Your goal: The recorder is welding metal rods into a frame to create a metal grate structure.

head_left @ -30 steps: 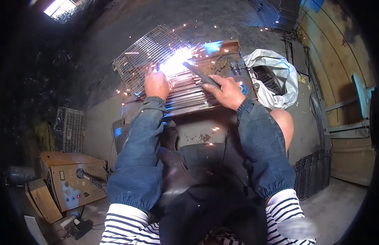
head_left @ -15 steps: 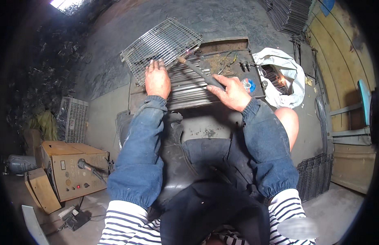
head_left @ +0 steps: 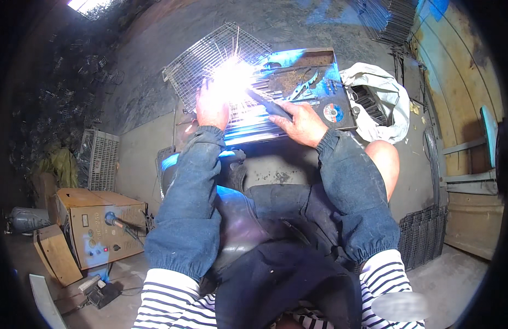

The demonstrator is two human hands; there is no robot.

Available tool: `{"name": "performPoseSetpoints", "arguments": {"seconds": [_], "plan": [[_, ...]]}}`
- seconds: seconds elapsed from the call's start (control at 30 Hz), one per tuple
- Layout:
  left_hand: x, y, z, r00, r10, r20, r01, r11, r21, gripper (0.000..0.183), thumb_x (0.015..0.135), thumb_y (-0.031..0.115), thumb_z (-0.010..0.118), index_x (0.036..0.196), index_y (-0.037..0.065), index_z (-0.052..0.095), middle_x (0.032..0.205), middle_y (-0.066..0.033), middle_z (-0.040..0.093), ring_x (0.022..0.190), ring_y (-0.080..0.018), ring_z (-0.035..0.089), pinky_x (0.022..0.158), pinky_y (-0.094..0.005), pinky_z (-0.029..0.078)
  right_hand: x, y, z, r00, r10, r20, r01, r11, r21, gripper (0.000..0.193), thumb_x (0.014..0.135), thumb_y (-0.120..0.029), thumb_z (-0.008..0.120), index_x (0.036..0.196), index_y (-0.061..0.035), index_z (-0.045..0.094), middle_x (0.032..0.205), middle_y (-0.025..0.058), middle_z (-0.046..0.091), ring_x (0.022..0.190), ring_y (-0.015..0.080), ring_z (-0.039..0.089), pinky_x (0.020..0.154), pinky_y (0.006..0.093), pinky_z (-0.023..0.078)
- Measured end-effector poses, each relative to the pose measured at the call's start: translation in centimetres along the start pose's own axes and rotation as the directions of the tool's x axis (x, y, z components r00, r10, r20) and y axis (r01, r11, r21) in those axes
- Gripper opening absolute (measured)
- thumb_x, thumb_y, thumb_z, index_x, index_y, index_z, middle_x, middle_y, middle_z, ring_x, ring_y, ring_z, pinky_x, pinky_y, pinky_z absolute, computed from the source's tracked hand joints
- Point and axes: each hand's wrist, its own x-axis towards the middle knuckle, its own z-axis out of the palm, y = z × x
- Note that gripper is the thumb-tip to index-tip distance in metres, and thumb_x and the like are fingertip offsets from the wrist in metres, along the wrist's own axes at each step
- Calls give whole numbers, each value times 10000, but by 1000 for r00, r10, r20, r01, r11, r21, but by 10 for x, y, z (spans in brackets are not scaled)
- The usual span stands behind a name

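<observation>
My right hand [head_left: 302, 125] is closed round the dark handle of a welding torch [head_left: 271, 108], its tip pointing up and left into a blinding white arc with flying sparks. At the arc lies a wire grid [head_left: 189, 67], tilted over the far left of a metal work table [head_left: 341, 122]. My left hand [head_left: 212, 113] lies flat at the grid's near edge, close to the arc; glare washes out most of its fingers. Straight metal rods [head_left: 257, 130] lie side by side below the arc, lit blue. The torch tip and the weld point are hidden by glare.
Right of the rods are a round disc [head_left: 333, 113] and small tools [head_left: 306, 88]. A white sack [head_left: 395, 98] holding dark rods stands beside the table. A welding machine [head_left: 111, 227] sits at lower left, a plastic crate [head_left: 102, 159] above it. Stacked grids [head_left: 421, 238] stand at right.
A bright arc with sparks has flared up at the torch tip, casting blue light around. My right hand and the torch have shifted slightly left; my left hand stays nearly in place.
</observation>
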Motion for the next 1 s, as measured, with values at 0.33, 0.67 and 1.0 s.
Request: {"name": "performPoseSetpoints", "arguments": {"seconds": [0.33, 0.67, 1.0], "plan": [[1, 2, -3, 995, 42, 94, -53, 991, 119, 473, 921, 146, 530, 1348, -54, 566, 1428, -241, 554, 1400, -359, 462, 1151, -497, 364, -1, -11, -5, 999, 51, 14, -50, 998, -42, 377, 938, -291, 700, 1158, 14, 668, 910, 255, 704, 846, 419, 696, 763, 446, 536], [4, -3, 7, 999, 17, 29, -19, 996, 84, 441, 937, 117, 508, 1347, -29, 578, 1405, -234, 569, 1369, -362, 491, 1160, -487, 353, -2, 2, 3, 995, -64, -73, 59, 995, -76, 404, 948, -288, 695, 1209, 17, 656, 906, 231, 717, 832, 362, 720, 746, 419, 546], [1, -2, 5, 970, 158, -184, -146, 986, 78, 384, 894, 183, 600, 1242, 29, 655, 1217, -237, 660, 1240, -399, 563, 1032, -552, 443, -1, -1, 1, 999, -35, -42, 34, 999, -24, 320, 941, -299, 683, 1127, -39, 670, 863, 243, 694, 809, 425, 689, 719, 476, 534]]}}
